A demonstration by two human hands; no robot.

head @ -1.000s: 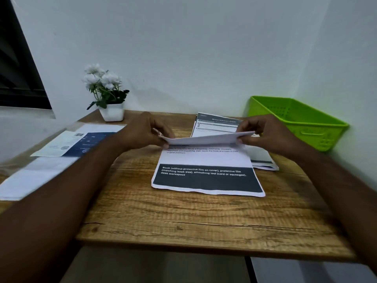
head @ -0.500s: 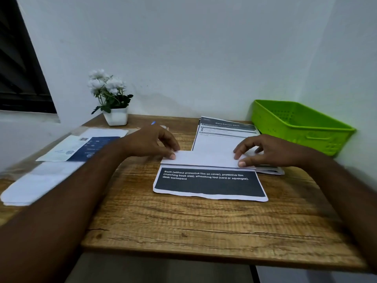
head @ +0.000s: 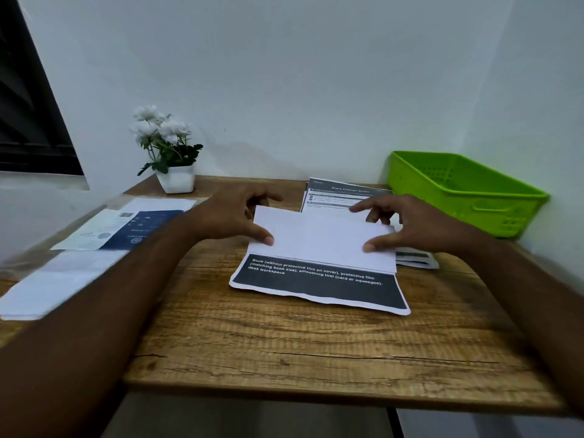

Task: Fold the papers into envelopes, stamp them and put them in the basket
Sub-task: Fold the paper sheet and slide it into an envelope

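Head cam, looking down at the wooden table (head: 316,358). Its front edge runs across the bottom of the shot, and there's a wide bare strip of wood between that edge and the paper (head: 319,245). The back and the right side are closed off by walls. The green basket (head: 467,197) sits in that right corner, near the right hand (head: 410,226). A stack of printed sheets (head: 341,194) lies between basket and paper, partly tucked under the paper's far right end. The left edge is taken up by loose white sheets (head: 63,279) and a blue leaflet (head: 139,229), and a flower pot (head: 175,181) stands at the back left.

The paper lies mid-table, its far part folded toward the person as a plain white flap. The dark printed band at the near end is left uncovered, and that near edge looks a bit wavy. The left hand (head: 230,219) grips the flap's left end, thumb on top and fingers curled over the far fold. The right hand pinches the right end the same way, so the flap spans the gap between the two hands.
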